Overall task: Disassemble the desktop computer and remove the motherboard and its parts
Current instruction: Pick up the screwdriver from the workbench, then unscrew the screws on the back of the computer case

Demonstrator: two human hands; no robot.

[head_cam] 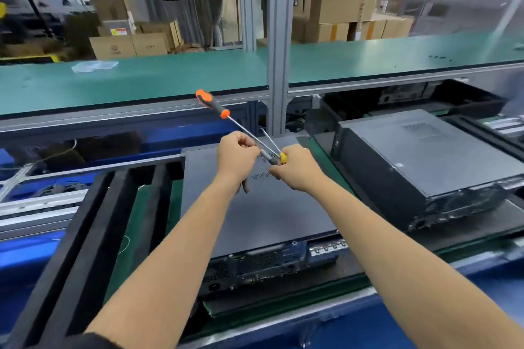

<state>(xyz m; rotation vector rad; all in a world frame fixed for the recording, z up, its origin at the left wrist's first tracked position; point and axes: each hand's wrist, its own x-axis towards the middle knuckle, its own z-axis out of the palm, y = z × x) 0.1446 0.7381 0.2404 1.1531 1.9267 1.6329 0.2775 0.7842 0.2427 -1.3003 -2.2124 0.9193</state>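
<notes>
The flat dark-grey metal desktop computer case (pixel 263 212) lay at the centre of the desk (pixel 467 238) with its cover still on, so I judge the disassembly was not yet begun. Above it, toward 12 o'clock, the left hand (pixel 236 154) had its fingers curled round the shaft of a long orange-and-black-handled screwdriver (pixel 214 103). The right hand (pixel 296 168) gripped a smaller yellow-tipped screwdriver (pixel 279 157).

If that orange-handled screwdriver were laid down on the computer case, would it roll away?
Probably a little: the orange-handled screwdriver has a rounded handle and thin round shaft, and the computer case lid looks flat and smooth. It looks stiff and light, since the left hand holds it by the shaft.
</notes>
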